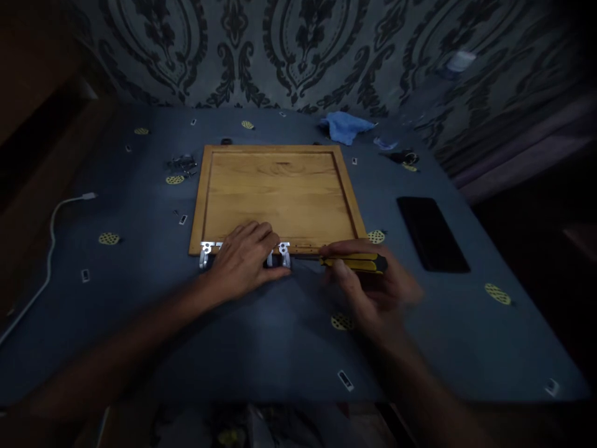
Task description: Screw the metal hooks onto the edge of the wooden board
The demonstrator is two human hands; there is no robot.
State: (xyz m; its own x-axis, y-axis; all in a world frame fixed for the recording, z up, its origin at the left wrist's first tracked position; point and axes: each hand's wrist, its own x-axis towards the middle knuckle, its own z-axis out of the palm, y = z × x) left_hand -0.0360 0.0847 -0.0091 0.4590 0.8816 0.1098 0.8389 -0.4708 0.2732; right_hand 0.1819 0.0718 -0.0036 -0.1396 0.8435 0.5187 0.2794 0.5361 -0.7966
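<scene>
A framed wooden panel (275,193) lies flat on the table. On the left part of its near edge is a shiny metal fitting (284,249) with bracket-like ends; its middle is hidden under my hand. My left hand (247,258) is closed over that fitting, fingers bent on top and thumb along the front. My right hand (373,280) grips a yellow-and-black screwdriver (354,262) by its handle. The shaft points left, towards the fitting's right end; its tip is too dark to make out. Small dark holes mark the panel edge right of the fitting.
A blue cloth (347,127) and a clear bottle (431,93) stand near the patterned wall. A dark phone (433,234) lies at right. Small metal pieces (184,164) lie left of the panel, and a white cable (51,242) runs along the left side.
</scene>
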